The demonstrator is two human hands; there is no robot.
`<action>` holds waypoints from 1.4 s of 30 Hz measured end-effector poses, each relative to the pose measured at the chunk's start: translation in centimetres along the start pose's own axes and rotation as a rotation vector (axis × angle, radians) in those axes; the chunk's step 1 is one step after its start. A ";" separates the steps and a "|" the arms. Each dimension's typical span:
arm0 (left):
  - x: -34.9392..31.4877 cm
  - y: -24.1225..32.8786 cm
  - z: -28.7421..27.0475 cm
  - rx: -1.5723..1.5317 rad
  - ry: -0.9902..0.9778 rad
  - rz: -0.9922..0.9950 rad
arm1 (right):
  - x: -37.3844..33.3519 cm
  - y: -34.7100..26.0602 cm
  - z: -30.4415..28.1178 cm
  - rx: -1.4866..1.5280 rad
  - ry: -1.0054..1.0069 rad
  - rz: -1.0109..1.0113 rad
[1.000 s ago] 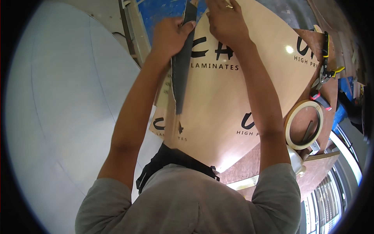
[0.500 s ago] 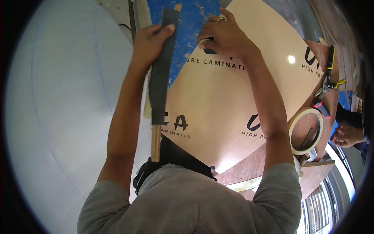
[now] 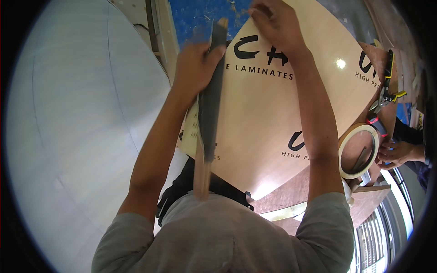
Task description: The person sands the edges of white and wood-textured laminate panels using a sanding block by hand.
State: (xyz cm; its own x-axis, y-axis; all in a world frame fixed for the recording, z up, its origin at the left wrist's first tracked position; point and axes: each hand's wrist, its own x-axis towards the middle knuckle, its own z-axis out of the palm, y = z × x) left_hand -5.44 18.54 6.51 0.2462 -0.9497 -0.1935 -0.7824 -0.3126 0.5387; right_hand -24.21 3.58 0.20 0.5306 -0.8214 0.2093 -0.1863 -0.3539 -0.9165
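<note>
My left hand [image 3: 195, 66] is closed round a sanding stick [image 3: 212, 100], a long wooden strip wrapped in dark grey sandpaper. Bare wood shows at both ends, and the near end, blurred by motion, reaches close to my shirt. A pale flap [image 3: 190, 134] with dark print, perhaps the sandpaper's backing, shows beside it. Under the stick lies a tan laminate sheet [image 3: 259, 118] with black lettering, set diagonally. My right hand [image 3: 275, 25] is over the sheet's far left edge, fingers loosely bent and apart, with nothing visible in them; whether it touches the sheet I cannot tell.
A large white panel [image 3: 77, 136] fills the left. At right are a roll of tape [image 3: 341, 159], a red-and-black handled tool [image 3: 376, 124] and yellow-and-black pliers [image 3: 388, 82]. Another person's hand [image 3: 396, 154] is at the far right. A blue surface [image 3: 195, 18] shows beyond the sheet.
My left hand has moved right and a little nearer with the sanding stick, now across the sheet's edge. My right hand has shifted farther away and slightly right, uncovering lettering. The other person's hand moved left.
</note>
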 end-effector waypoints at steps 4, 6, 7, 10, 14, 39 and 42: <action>-8.8 -1.1 -1.4 0.028 0.028 -0.112 | -0.2 0.3 0.4 -0.543 0.041 -0.227; -7.9 -1.9 -1.9 0.035 0.054 -0.114 | -0.2 -1.3 -0.1 -0.612 -0.095 -0.161; -6.8 -1.7 -2.0 0.034 0.070 -0.108 | -0.1 -1.2 0.1 -0.608 -0.070 -0.148; 0.5 -0.3 -0.9 0.072 0.135 0.078 | -0.1 0.1 1.2 -0.594 0.015 -0.169; 2.7 0.9 0.1 0.049 0.100 0.162 | 0.4 -0.6 1.4 -0.451 0.072 -0.129; -1.1 2.8 -2.1 0.043 0.103 0.042 | 0.1 1.1 1.2 -0.369 0.272 -0.143; 5.2 3.3 -0.7 0.080 0.129 0.144 | 0.1 0.2 0.9 -0.294 0.156 -0.048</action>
State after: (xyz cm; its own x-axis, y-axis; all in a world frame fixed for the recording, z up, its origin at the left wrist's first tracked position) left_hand -6.35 12.57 7.88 0.1962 -0.9805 -0.0097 -0.8565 -0.1762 0.4851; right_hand -23.49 3.83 -0.26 0.4154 -0.8515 0.3200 -0.4070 -0.4887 -0.7717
